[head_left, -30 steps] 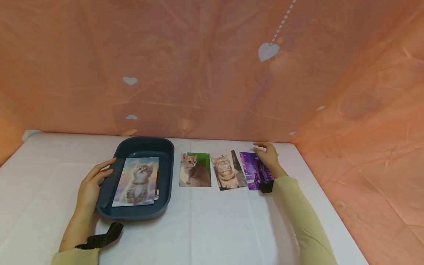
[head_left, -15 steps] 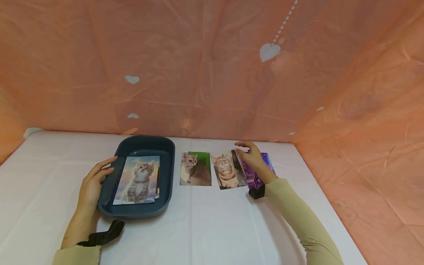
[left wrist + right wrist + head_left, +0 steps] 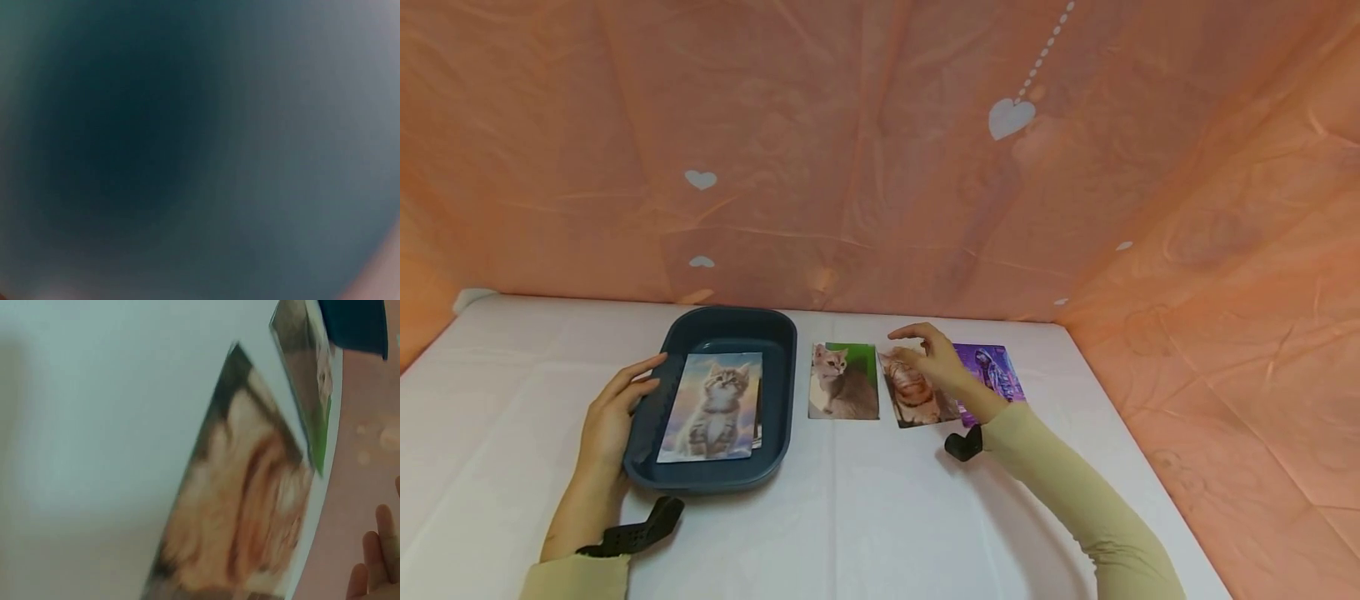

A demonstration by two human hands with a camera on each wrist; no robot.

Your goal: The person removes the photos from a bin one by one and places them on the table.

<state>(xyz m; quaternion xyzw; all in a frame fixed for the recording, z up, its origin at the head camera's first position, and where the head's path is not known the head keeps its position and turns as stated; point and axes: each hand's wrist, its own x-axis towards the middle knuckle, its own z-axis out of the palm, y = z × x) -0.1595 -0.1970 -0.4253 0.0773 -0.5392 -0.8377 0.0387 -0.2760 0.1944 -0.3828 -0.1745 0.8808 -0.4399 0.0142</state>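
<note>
A dark blue-grey tray lies at the left on the white table. Inside it a kitten photo card covers most of another card. Against the tray's left side rests my left hand, its visible fingers nearly straight and touching the rim. In the left wrist view only blur shows. My right hand is over the tan striped cat photo, holding nothing visible, fingers loosely bent. To its left lies a cat photo with a green background. A purple picture card sits on the right, partly behind the wrist.
The white tabletop reaches back to an orange curtain with white hearts. More of that curtain hangs along the right side. Black straps with small cameras are on both wrists.
My right hand has moved left, from the purple card to above the striped cat photo, uncovering much of the purple card. The left hand and tray stay in place.
</note>
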